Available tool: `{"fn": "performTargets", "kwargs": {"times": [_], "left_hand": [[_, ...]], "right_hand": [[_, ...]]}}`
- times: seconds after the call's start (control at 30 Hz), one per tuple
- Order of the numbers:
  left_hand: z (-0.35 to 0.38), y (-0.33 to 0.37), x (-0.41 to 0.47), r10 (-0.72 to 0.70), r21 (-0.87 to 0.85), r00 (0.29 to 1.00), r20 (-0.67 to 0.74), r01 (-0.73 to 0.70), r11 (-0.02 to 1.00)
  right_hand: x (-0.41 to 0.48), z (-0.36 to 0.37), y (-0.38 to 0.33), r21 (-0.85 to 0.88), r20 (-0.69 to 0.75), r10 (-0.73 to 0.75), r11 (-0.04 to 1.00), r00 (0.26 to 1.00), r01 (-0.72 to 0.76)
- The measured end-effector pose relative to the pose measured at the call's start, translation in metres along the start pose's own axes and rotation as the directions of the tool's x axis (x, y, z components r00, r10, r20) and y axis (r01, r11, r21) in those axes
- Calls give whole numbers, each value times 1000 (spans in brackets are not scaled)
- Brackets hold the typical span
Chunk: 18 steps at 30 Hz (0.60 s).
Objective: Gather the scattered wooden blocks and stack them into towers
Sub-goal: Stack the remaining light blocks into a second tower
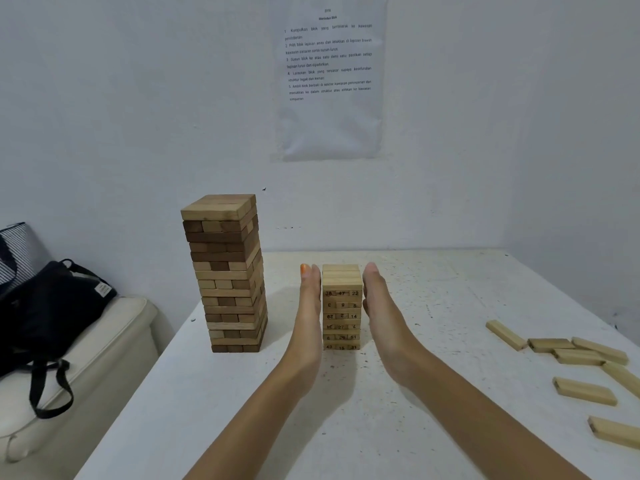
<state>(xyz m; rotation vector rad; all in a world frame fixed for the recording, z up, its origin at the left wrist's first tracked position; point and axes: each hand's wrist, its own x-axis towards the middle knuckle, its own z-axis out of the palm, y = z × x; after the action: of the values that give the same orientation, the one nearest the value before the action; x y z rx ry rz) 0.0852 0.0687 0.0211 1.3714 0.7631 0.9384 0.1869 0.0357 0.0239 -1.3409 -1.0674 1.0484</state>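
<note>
Pale wooden blocks with printed numbers are being kept together as a small tower [342, 306] near the middle of the white worktop [433, 306]. This tower is being pressed from both sides. The left hand [310, 306] is being held flat against its left face and the right hand [381, 313] against its right face, with the fingers straight and pointing away from the person. The grip of both hands is released: nothing is being grasped, the tower is only being touched by flat fingers. A taller tower [227, 271] of mixed dark and light blocks is standing to the left of it, apart from the hands. Several loose blocks [585, 391] are lying scattered at the right edge of the worktop, well apart from both towers. A black bag [45, 313] is resting on a cream seat [114, 341] at the left, and a printed sheet [329, 77] is hanging on the wall behind.
</note>
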Motion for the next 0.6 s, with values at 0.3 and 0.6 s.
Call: {"fn": "performTargets", "kwargs": {"times": [0.3,0.6], "left_hand": [[13,14,-9,35,40,999,9,-35,999],[17,13,-7,41,51,999,-18,-40,998]], "right_hand": [[6,0,3,-1,41,27,1000,999,-27],[8,4,4,31,16,33,999,999,-33]]}}
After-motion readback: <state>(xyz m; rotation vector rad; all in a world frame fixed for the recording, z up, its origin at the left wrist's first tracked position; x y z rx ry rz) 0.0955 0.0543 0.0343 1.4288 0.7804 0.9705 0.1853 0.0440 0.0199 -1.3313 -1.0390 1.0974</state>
